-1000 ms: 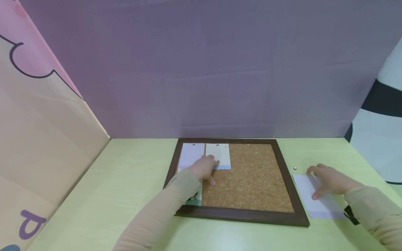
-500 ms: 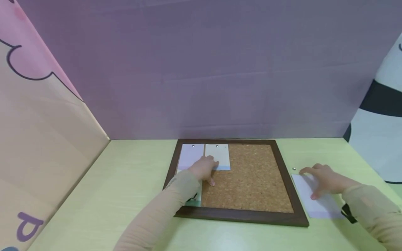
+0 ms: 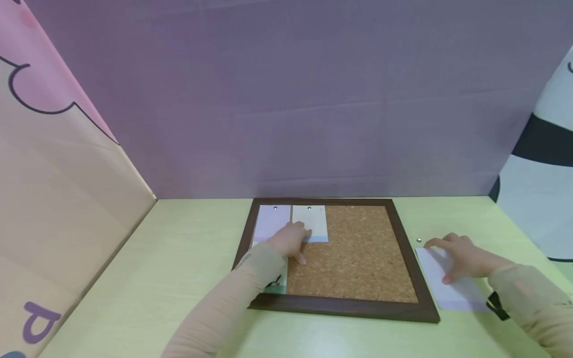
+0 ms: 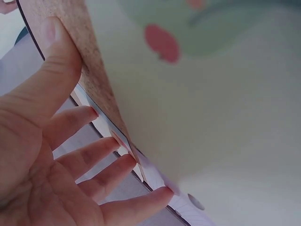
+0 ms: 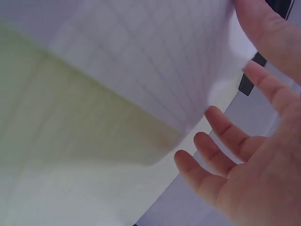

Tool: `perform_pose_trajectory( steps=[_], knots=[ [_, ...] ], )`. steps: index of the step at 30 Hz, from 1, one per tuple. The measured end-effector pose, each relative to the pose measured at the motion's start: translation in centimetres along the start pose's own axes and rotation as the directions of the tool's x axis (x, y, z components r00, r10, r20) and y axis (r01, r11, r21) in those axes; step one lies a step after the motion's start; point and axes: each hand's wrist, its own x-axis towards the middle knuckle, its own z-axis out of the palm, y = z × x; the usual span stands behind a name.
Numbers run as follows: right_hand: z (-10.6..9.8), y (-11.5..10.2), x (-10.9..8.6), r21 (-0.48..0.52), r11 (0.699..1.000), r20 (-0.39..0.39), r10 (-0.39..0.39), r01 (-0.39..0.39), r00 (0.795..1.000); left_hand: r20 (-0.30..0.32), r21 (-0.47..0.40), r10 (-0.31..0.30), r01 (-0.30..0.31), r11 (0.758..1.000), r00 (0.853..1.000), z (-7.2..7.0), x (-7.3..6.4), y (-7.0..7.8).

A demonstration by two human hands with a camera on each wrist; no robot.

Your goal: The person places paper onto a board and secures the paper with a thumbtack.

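A cork board (image 3: pixel 358 258) with a dark brown frame lies on the table. My left hand (image 3: pixel 288 240) rests over its left part, fingers spread and holding nothing, as the left wrist view also shows. Under and around it are a lavender card (image 3: pixel 272 220), a cream card (image 3: pixel 317 221) with a blue lower edge, and a green-edged card (image 3: pixel 280 289) mostly hidden by the sleeve. My right hand (image 3: pixel 467 257) touches a pale lined sheet (image 3: pixel 461 297) right of the board. In the right wrist view its fingers are loosely bent and apart near the sheet's (image 5: pixel 155 61) edge.
Silver push pins (image 3: pixel 275 208) sit at the tops of the two upper cards. A single silver pin (image 3: pixel 419 240) lies on the table (image 3: pixel 188 258) between the board and my right hand. A purple cloth (image 3: pixel 313 109) rises behind the table, with printed panels at both sides.
My right hand's index finger has shifted a little left, toward the sheet's upper left corner near the loose pin. The left hand stays in place over the board.
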Motion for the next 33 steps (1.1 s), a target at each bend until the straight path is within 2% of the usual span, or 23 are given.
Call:
perform_pose_trajectory(
  steps=[7,19,26,33],
  knots=[
    [0.5,0.3,-0.3,0.072,0.997,-0.032,-0.018,0.021,0.999,0.012,-0.014,-0.015,0.015,1.000,1.000,-0.1,0.0,0.0],
    [1.3,1.2,-0.5,0.045,0.997,-0.080,-0.065,0.069,0.995,0.008,0.024,-0.001,0.001,1.000,1.000,0.3,0.0,-0.1],
    [1.2,1.2,-0.7,0.053,0.998,-0.094,0.027,-0.022,0.995,0.009,0.020,0.000,-0.001,1.000,1.000,0.0,0.0,0.0],
    [0.9,1.0,-0.9,0.084,0.989,-0.063,0.125,-0.120,0.990,0.009,0.018,-0.003,0.003,1.000,1.000,-0.2,-0.2,0.1]
  ],
)
